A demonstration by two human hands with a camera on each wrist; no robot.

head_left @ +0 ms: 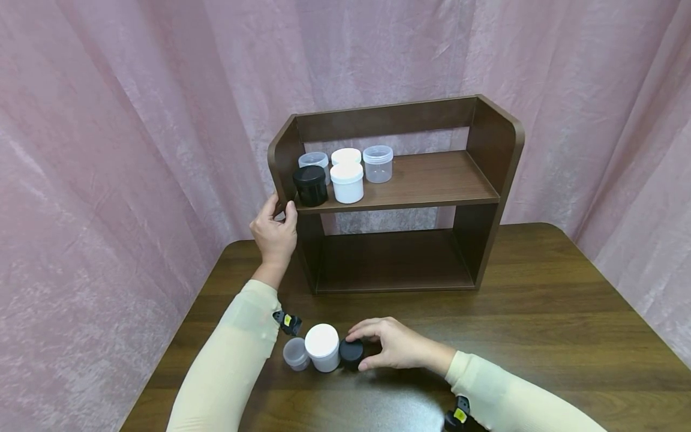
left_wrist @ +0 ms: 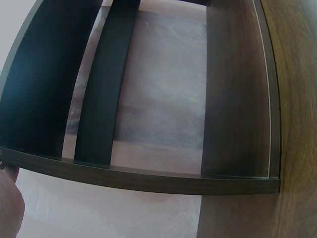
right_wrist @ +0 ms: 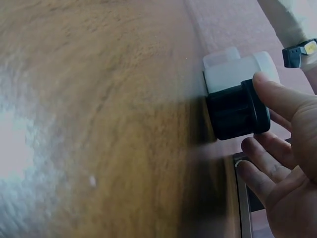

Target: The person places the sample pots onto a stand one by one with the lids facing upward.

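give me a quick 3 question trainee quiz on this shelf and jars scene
1. How many jars stand on the upper board of the wooden shelf?
2. True or false: the left hand holds a jar.
3. Which jar on the table does the right hand touch: A clear, B white, C black?

Key
1. Five: the black jar on the shelf, two white, two clear.
2. False; it grips the shelf's left side panel.
3. C, the small black jar, next to the white jar and the clear jar.
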